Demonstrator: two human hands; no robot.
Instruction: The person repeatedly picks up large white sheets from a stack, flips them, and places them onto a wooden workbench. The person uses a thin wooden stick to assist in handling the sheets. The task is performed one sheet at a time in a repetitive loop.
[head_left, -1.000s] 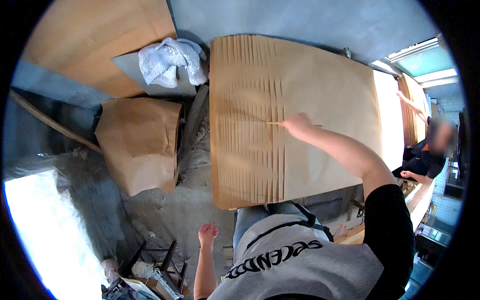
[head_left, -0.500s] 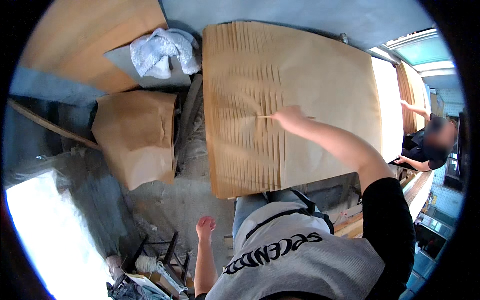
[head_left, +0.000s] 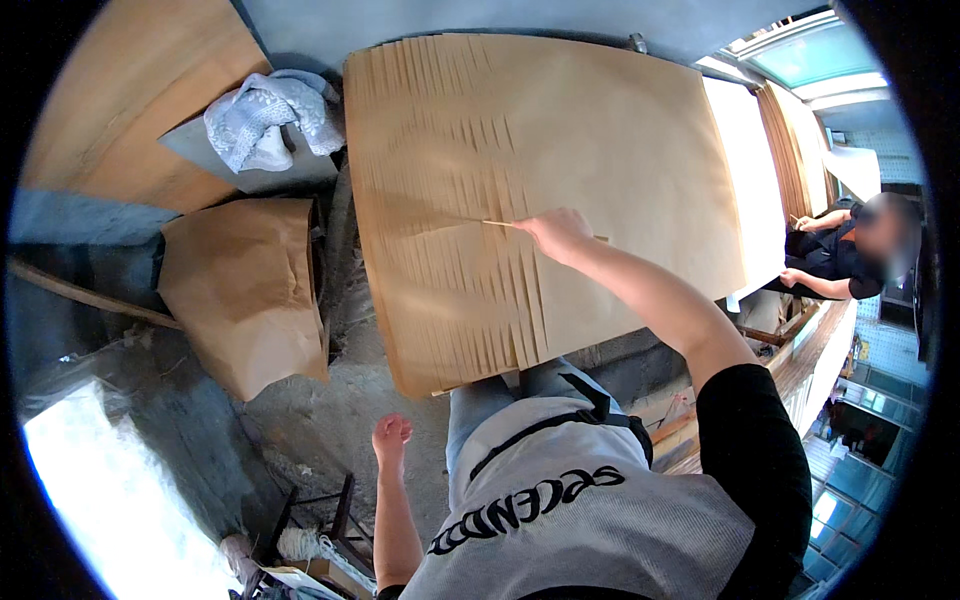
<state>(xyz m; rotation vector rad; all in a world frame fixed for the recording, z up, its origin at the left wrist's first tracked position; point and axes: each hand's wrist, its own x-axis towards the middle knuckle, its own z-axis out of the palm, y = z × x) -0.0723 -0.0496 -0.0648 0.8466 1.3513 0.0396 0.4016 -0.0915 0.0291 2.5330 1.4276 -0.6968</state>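
Note:
A thin pale stick point(head_left: 499, 223) is gripped in my right hand point(head_left: 556, 237), its tip pointing left against the sheets. Beneath it lies a big stack of brown paper point(head_left: 640, 150). The left part of that stack is fanned into narrow overlapping steps, slightly blurred around the stick's tip. My left hand point(head_left: 392, 436) hangs low beside the stack's near left corner, touching nothing. Its fingers are loosely curled, and no object shows in them.
White sheets point(head_left: 745, 180) lie at the stack's right end, with a co-worker point(head_left: 840, 250) beyond. A brown paper bundle point(head_left: 240, 290) and a crumpled white cloth point(head_left: 270, 120) are at left. A dark metal frame point(head_left: 340, 510) stands lower left.
The view has shifted, so the stack sits farther left. My right hand has moved slightly rightward along the stack with the stick. The co-worker's hands have moved, and a white sheet shows raised near them.

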